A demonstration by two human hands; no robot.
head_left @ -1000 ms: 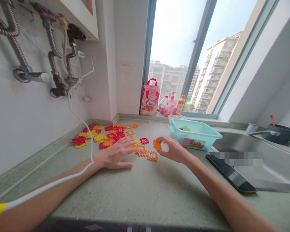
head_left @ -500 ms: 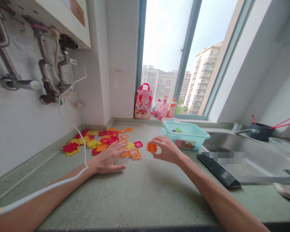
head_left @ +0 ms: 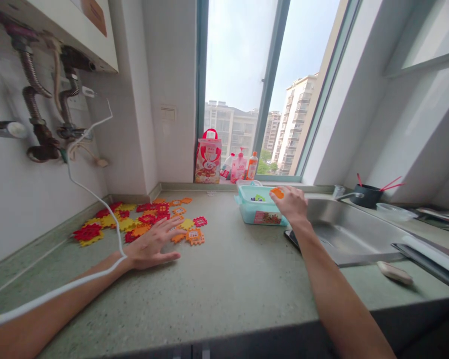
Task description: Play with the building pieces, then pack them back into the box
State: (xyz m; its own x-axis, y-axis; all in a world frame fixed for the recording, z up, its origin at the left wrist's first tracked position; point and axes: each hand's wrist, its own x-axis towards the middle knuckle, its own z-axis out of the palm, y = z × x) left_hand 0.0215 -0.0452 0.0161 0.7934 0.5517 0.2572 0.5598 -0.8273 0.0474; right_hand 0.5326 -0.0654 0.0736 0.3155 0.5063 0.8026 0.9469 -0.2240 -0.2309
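My right hand (head_left: 292, 203) pinches an orange puzzle tile (head_left: 277, 192) and hovers over the right end of a turquoise plastic bin (head_left: 251, 213) that holds a few small coloured pieces. My left hand (head_left: 152, 243) lies flat on the green counter (head_left: 224, 279) with its fingers spread, fingertips at the edge of a scatter of several red, yellow and orange tiles (head_left: 142, 222). Two joined orange tiles (head_left: 191, 236) lie just right of that hand.
A steel sink (head_left: 353, 232) with a tap sits right of the bin. A dark phone (head_left: 292, 237) lies partly under my right wrist. A red-handled bag (head_left: 208, 162) and bottles (head_left: 241, 167) stand at the window. A white cable (head_left: 97, 197) hangs from wall pipes.
My right hand has carried the orange tile from beside the tile pile rightward to above the turquoise bin. My left hand has stayed flat on the counter. The view has swung right.
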